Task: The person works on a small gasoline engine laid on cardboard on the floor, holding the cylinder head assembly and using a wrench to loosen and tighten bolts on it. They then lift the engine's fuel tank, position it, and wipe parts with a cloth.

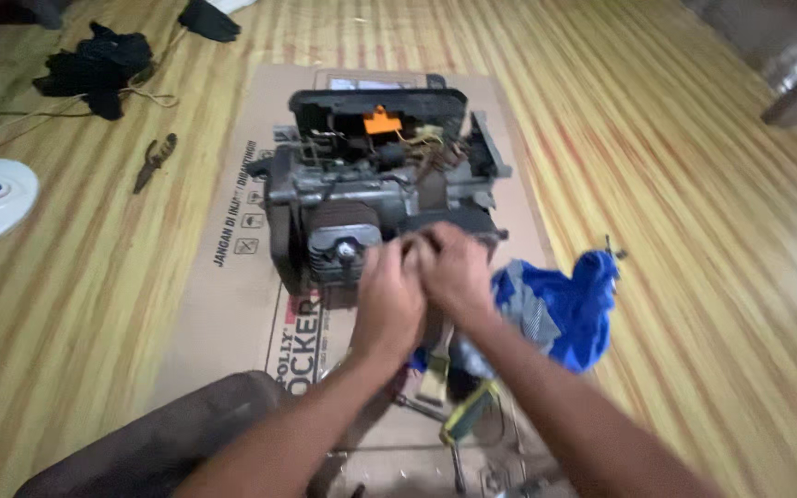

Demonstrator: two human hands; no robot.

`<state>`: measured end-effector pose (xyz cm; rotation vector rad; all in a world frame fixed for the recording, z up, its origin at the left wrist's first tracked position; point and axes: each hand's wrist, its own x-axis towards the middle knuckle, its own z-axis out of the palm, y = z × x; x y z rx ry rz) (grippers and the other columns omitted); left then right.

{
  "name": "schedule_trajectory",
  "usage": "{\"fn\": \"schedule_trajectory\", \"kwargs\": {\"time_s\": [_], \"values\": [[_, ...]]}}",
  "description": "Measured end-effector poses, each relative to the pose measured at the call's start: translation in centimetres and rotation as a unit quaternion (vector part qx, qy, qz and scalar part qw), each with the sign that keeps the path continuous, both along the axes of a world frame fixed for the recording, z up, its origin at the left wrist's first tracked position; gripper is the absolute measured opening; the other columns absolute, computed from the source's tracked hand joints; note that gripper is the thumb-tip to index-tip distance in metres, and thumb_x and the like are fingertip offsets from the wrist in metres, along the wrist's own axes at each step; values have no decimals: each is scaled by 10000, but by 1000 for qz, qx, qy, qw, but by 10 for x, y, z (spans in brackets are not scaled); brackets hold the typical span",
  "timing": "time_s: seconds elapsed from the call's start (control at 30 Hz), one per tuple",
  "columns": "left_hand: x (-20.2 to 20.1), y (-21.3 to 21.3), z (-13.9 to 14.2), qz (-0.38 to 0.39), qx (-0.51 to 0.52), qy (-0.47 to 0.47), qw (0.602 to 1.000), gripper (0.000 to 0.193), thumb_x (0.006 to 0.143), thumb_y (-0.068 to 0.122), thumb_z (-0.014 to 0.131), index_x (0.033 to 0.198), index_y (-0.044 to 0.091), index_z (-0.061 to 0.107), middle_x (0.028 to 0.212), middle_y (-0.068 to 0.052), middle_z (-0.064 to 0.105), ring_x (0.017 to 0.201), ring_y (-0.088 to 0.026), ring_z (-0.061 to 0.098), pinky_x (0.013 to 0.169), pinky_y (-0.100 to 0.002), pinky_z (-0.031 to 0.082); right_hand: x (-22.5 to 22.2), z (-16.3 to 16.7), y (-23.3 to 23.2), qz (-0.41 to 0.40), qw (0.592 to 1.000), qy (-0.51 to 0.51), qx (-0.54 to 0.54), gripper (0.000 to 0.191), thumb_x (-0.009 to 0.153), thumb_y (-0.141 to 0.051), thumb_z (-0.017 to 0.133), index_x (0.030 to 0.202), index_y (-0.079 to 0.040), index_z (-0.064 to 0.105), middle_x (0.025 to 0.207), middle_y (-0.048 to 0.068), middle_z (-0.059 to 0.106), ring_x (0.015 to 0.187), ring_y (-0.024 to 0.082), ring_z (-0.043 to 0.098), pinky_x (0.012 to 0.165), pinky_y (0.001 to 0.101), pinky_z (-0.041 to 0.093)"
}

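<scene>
Left hand [387, 297] and right hand [454, 269] press together, fingers curled, grip unclear, on the engine [371, 184] at twelve o'clock; blue cloth [569, 309] at three.

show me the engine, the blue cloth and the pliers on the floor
engine [362, 189]: head view, on its grey metal body
blue cloth [569, 309]: head view, middle of the bunched fabric
pliers [154, 162]: head view, along the handles
</scene>
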<state>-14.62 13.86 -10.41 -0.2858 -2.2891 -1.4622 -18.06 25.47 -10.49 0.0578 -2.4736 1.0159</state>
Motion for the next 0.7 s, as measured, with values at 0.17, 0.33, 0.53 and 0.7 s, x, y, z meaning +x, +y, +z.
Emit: {"fn": "schedule_trajectory", "kwargs": {"time_s": [0.17, 0.33, 0.53, 0.7], "values": [[-12, 94, 11, -107, -52, -37, 992, 258, 1020, 222, 522, 1113, 13, 643, 1097, -251, 649, 1073, -459, 592, 937, -539, 453, 29, 29, 112, -8, 997, -56, 47, 196, 893, -188, 640, 987, -87, 779, 959, 174, 758, 916, 360, 726, 839, 449, 557], [-16, 220, 16, -204, -46, 20, 978, 247, 966, 211, 586, 1044, 4, 695, 1030, -241, 718, 1048, -433, 650, 934, -514, 498, 55, 59, 245, -20, 987, -136, 82, 242, 864, -194, 630, 1027, -75, 764, 954, 169, 754, 867, 335, 736, 793, 455, 567], [-37, 360, -4, -212, 14, -83, 974, 267, 963, 227, 601, 1028, 2, 729, 987, -220, 749, 960, -387, 722, 847, -460, 562, 42, 37, 369, -75, 977, -174, 101, 242, 915, -217, 635, 1037, -51, 761, 935, 193, 753, 871, 354, 722, 806, 463, 546], [-65, 418, -56, -181, -11, -142, 973, 267, 970, 224, 587, 1074, 23, 728, 990, -219, 740, 954, -389, 719, 840, -461, 563, 6, -29, 426, -87, 983, -155, 34, 242, 878, -214, 661, 1032, -60, 767, 960, 181, 757, 895, 352, 733, 806, 456, 558]]}}
